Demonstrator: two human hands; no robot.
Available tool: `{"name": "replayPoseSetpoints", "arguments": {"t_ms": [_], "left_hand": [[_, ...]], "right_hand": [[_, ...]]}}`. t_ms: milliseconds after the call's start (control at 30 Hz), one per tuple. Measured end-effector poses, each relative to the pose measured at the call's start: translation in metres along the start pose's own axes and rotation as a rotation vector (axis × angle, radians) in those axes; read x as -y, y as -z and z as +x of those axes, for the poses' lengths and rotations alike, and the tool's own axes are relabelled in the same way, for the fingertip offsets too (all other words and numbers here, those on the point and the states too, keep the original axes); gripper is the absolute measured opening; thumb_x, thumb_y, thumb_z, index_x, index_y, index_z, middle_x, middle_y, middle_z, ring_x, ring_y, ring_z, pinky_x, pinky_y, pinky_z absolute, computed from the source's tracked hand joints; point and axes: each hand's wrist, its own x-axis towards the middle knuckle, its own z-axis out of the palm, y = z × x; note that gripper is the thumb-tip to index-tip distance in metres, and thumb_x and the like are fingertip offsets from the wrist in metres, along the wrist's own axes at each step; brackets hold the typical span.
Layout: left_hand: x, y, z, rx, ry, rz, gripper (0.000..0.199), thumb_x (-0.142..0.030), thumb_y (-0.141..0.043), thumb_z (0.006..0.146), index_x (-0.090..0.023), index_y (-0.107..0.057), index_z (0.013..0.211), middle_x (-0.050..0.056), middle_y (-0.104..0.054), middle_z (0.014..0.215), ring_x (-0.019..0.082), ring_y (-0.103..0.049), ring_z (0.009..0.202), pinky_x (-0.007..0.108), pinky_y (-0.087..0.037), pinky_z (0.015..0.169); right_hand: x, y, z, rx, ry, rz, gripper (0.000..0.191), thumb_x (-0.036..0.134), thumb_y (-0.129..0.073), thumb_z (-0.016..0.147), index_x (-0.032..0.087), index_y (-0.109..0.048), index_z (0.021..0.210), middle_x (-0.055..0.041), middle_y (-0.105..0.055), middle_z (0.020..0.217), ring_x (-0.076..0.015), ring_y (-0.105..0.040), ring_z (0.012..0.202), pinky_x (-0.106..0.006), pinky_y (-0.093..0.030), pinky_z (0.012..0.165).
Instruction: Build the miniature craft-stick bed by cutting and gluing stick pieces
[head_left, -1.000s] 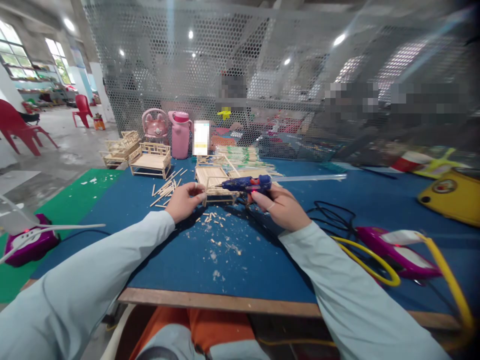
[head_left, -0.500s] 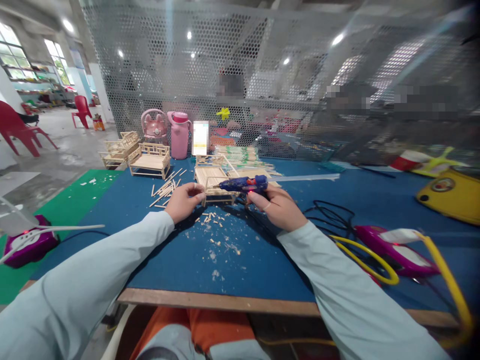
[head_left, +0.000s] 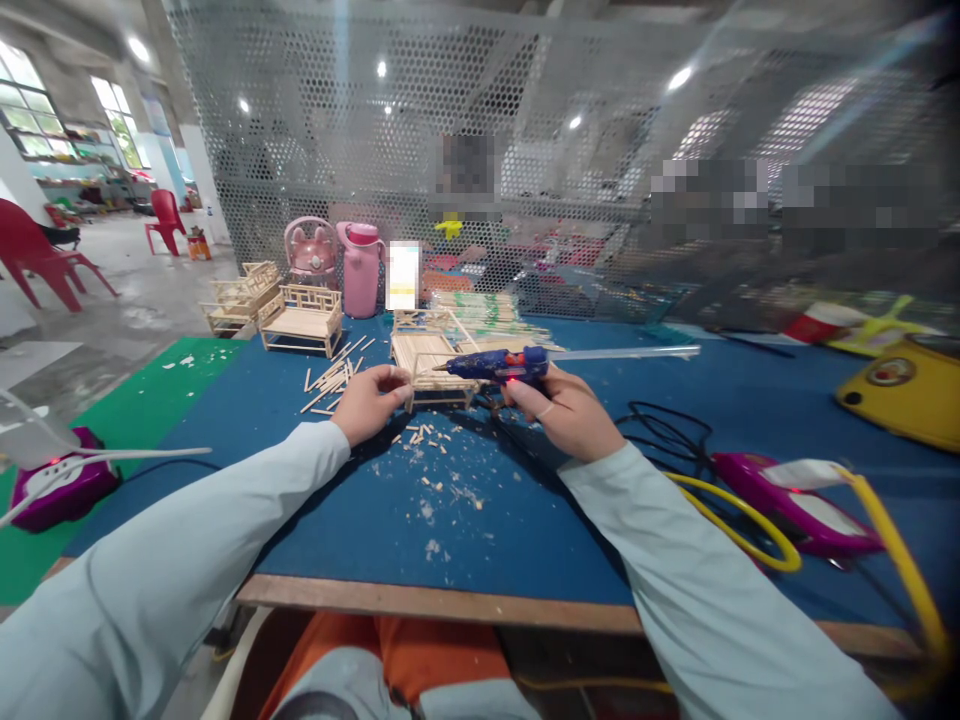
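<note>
My right hand (head_left: 574, 410) is closed round a blue hot glue gun (head_left: 499, 366) whose nozzle points left. A long clear glue stick (head_left: 626, 353) juts from its back end. In front of me stands a small wooden model bench (head_left: 420, 352), partly hidden behind the glue gun. My left hand (head_left: 373, 402) pinches the bench's near left corner between thumb and fingers. The nozzle tip is over the near side of the bench; whether it touches the wood I cannot tell. Loose thin sticks (head_left: 334, 378) lie beyond my left hand.
Wood offcuts (head_left: 426, 437) are scattered near me. Model benches (head_left: 301, 322), a pink bottle (head_left: 361, 270) and bundled sticks (head_left: 480, 308) stand farther back. A purple power strip (head_left: 795, 505), black cables (head_left: 671, 430) and a yellow pouch (head_left: 900, 390) lie right. A mesh screen (head_left: 525, 130) rises behind.
My right hand has drawn the glue gun slightly to the right. My left hand stays at the bench's corner.
</note>
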Motion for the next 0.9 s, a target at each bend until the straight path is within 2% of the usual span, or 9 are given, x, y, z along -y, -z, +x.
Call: {"name": "replayPoseSetpoints", "arguments": {"t_ms": [367,633,900], "left_hand": [[0.0006,0.0004,0.0003,-0.002,0.017,-0.03,0.012,-0.02,-0.061,0.069,-0.013,-0.062,0.078,0.003,-0.064,0.073,0.012,-0.056,0.065,0.028,-0.045,0.071],[0.0006,0.0,-0.0001,0.002,0.021,-0.039,0.011,-0.019,-0.061,0.069,-0.013,-0.062,0.078,0.002,-0.064,0.072,0.011,-0.055,0.063,0.028,-0.046,0.071],[0.0025,0.0005,0.0003,0.009,0.027,-0.044,0.013,-0.02,-0.061,0.07,-0.013,-0.062,0.08,0.003,-0.065,0.074,0.011,-0.056,0.065,0.029,-0.046,0.071]], "right_hand": [[0.0021,-0.0048,0.0008,0.023,-0.032,0.038,0.032,0.042,-0.048,0.079,0.017,-0.067,0.079,-0.0069,-0.066,0.076,-0.0225,-0.06,0.08,-0.034,-0.048,0.071],[0.0015,-0.0072,0.0004,0.049,-0.061,0.049,0.034,0.044,-0.047,0.08,0.016,-0.067,0.081,-0.0058,-0.065,0.068,-0.0209,-0.06,0.072,-0.032,-0.047,0.067],[0.0012,-0.0018,-0.0005,0.055,-0.062,0.034,0.035,0.044,-0.047,0.081,0.017,-0.067,0.087,-0.0058,-0.066,0.069,-0.021,-0.061,0.072,-0.032,-0.048,0.067]]}}
